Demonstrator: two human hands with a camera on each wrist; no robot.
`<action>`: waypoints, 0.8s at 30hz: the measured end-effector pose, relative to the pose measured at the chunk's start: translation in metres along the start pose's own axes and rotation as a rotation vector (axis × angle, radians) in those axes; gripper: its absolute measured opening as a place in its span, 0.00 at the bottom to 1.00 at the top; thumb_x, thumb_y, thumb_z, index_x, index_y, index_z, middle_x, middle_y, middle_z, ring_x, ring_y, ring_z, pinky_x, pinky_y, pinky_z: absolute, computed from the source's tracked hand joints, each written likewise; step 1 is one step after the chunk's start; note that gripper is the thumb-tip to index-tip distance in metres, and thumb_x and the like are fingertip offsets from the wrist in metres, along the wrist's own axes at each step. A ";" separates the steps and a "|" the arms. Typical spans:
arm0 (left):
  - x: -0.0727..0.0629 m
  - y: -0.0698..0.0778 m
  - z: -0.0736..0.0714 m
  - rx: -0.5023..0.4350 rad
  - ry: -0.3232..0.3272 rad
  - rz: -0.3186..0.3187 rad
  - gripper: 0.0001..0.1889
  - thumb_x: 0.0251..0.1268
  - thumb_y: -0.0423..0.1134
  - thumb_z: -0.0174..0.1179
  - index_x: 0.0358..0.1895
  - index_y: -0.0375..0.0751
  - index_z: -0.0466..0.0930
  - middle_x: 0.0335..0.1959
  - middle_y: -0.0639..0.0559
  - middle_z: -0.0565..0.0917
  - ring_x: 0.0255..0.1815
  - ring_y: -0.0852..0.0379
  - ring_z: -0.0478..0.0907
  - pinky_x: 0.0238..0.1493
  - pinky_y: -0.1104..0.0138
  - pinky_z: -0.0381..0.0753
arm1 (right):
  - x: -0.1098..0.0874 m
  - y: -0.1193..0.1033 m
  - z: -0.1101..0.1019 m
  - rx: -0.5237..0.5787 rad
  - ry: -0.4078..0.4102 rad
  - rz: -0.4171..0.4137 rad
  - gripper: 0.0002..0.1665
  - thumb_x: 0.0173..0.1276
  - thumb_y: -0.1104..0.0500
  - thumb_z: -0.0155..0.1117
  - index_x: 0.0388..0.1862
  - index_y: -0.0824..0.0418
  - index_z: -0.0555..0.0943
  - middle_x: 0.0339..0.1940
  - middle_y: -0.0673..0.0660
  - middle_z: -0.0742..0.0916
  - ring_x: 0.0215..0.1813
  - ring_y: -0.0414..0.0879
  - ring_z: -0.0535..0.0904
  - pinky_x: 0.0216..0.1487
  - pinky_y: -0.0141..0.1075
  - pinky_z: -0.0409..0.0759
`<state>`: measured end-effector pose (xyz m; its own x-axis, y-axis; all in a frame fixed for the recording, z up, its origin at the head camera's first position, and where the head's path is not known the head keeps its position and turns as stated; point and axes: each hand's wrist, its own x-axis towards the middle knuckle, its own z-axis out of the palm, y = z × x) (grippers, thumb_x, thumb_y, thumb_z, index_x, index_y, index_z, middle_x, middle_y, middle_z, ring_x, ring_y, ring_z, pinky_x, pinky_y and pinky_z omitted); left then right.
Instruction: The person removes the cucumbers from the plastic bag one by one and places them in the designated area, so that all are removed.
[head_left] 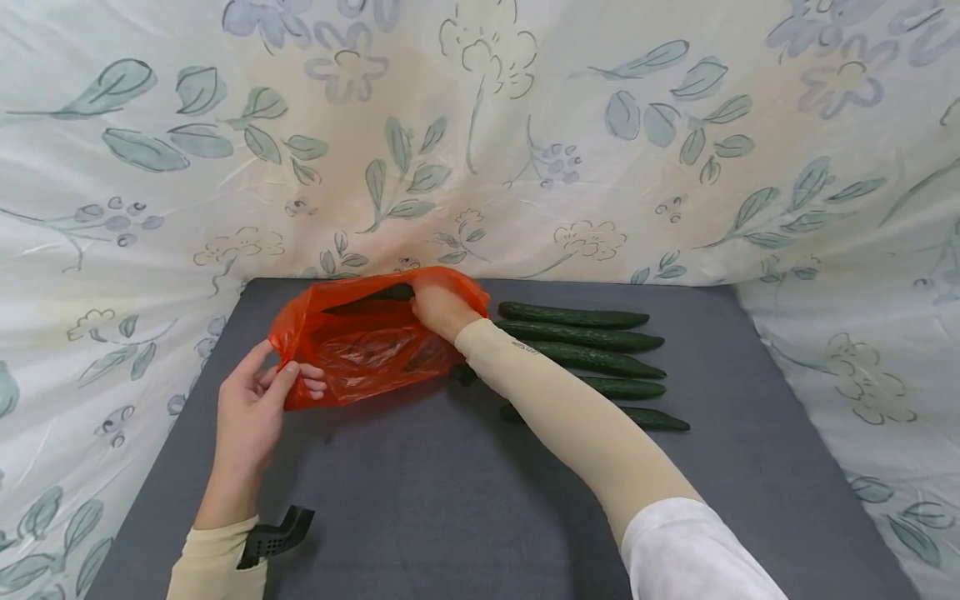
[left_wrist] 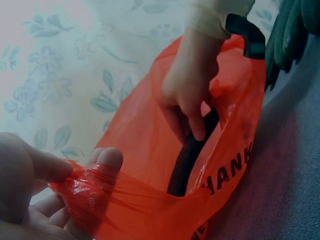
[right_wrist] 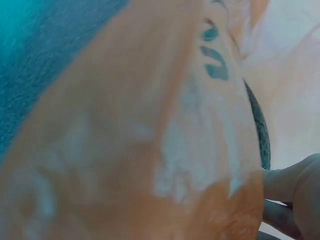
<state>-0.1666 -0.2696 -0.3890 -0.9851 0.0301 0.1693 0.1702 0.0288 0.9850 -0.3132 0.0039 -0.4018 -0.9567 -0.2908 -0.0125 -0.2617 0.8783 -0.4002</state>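
An orange-red plastic bag (head_left: 375, 350) is spread open above the dark table, with black lettering on its side in the left wrist view. My left hand (head_left: 255, 400) pinches the bag's left edge between thumb and fingers. Inside the bag's mouth, my right hand (head_left: 442, 308) grips the end of a dark green cucumber (left_wrist: 187, 162). Part of that cucumber is hidden by the bag wall. In the right wrist view the bag covers most of the picture, and only a strip of the cucumber (right_wrist: 259, 125) shows beside the fingers.
Several cucumbers (head_left: 592, 360) lie in a rough column right of the bag, partly under my right forearm. The grey table (head_left: 420, 517) runs up to a flowered cloth (head_left: 480, 167) at the back and sides. A black wrist mount (head_left: 277, 537) sticks out from my left sleeve.
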 end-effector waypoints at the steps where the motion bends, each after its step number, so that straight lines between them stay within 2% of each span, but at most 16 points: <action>1: 0.000 0.000 0.000 0.006 0.000 0.002 0.21 0.83 0.27 0.57 0.74 0.33 0.74 0.39 0.37 0.91 0.32 0.51 0.91 0.41 0.64 0.92 | -0.001 -0.002 -0.002 -0.016 -0.003 -0.001 0.05 0.82 0.55 0.62 0.46 0.54 0.83 0.27 0.48 0.83 0.32 0.46 0.82 0.33 0.38 0.83; 5: 0.000 0.001 -0.001 0.025 -0.002 0.009 0.22 0.83 0.27 0.57 0.76 0.33 0.73 0.39 0.39 0.91 0.33 0.53 0.91 0.41 0.64 0.92 | -0.005 -0.010 -0.011 -0.092 0.001 0.004 0.13 0.82 0.52 0.63 0.35 0.54 0.81 0.19 0.49 0.81 0.22 0.47 0.80 0.22 0.40 0.82; 7: 0.000 0.002 -0.001 0.024 -0.006 0.009 0.23 0.83 0.27 0.57 0.76 0.33 0.73 0.39 0.40 0.91 0.33 0.53 0.91 0.42 0.65 0.91 | -0.006 -0.014 -0.015 -0.174 -0.006 0.013 0.19 0.83 0.49 0.62 0.29 0.54 0.81 0.16 0.50 0.81 0.19 0.49 0.81 0.19 0.43 0.84; 10: 0.000 0.002 0.000 0.013 -0.010 0.005 0.23 0.84 0.27 0.57 0.76 0.34 0.73 0.39 0.41 0.92 0.33 0.53 0.91 0.42 0.64 0.91 | -0.008 -0.018 -0.018 -0.118 -0.006 0.020 0.16 0.83 0.50 0.63 0.33 0.54 0.83 0.19 0.49 0.82 0.24 0.47 0.82 0.25 0.40 0.85; 13: 0.000 0.002 0.001 0.009 -0.009 0.005 0.23 0.83 0.27 0.58 0.76 0.34 0.73 0.39 0.42 0.92 0.33 0.53 0.92 0.42 0.64 0.91 | -0.009 -0.021 -0.021 0.005 0.003 0.011 0.07 0.83 0.52 0.65 0.46 0.54 0.84 0.26 0.49 0.83 0.33 0.46 0.82 0.35 0.38 0.84; 14: 0.000 0.003 0.002 0.007 -0.009 0.004 0.23 0.83 0.28 0.58 0.76 0.34 0.73 0.39 0.43 0.92 0.33 0.52 0.92 0.42 0.64 0.91 | -0.010 -0.022 -0.022 0.076 0.007 0.010 0.06 0.82 0.54 0.66 0.51 0.54 0.83 0.29 0.49 0.83 0.36 0.46 0.81 0.38 0.37 0.82; 15: 0.001 0.003 0.002 0.007 -0.010 0.003 0.22 0.83 0.29 0.59 0.76 0.34 0.73 0.39 0.43 0.92 0.33 0.52 0.92 0.42 0.64 0.91 | -0.010 -0.023 -0.023 0.101 0.005 0.008 0.08 0.82 0.54 0.66 0.53 0.54 0.83 0.31 0.49 0.83 0.38 0.46 0.80 0.40 0.37 0.82; 18: 0.001 0.003 0.003 0.005 -0.013 0.002 0.22 0.83 0.31 0.59 0.75 0.35 0.74 0.39 0.43 0.92 0.32 0.52 0.92 0.42 0.63 0.92 | -0.010 -0.024 -0.024 0.171 -0.008 0.019 0.11 0.82 0.55 0.67 0.57 0.56 0.84 0.33 0.50 0.83 0.39 0.47 0.81 0.40 0.36 0.81; 21: 0.001 0.004 0.004 0.008 -0.014 0.006 0.22 0.83 0.30 0.59 0.75 0.35 0.74 0.39 0.42 0.92 0.32 0.53 0.92 0.42 0.63 0.92 | -0.009 -0.021 -0.024 0.212 -0.012 0.039 0.10 0.82 0.55 0.67 0.56 0.58 0.85 0.32 0.51 0.83 0.37 0.47 0.80 0.36 0.34 0.79; 24: 0.001 0.005 0.004 0.007 -0.010 0.004 0.22 0.83 0.29 0.59 0.75 0.34 0.74 0.39 0.42 0.92 0.33 0.52 0.92 0.42 0.63 0.91 | -0.009 -0.015 -0.022 0.250 0.004 0.053 0.13 0.83 0.56 0.66 0.60 0.58 0.86 0.31 0.51 0.83 0.34 0.47 0.80 0.34 0.34 0.76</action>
<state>-0.1663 -0.2653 -0.3844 -0.9841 0.0406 0.1728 0.1742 0.0359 0.9840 -0.3040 0.0019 -0.3759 -0.9688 -0.2453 -0.0360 -0.1724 0.7710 -0.6131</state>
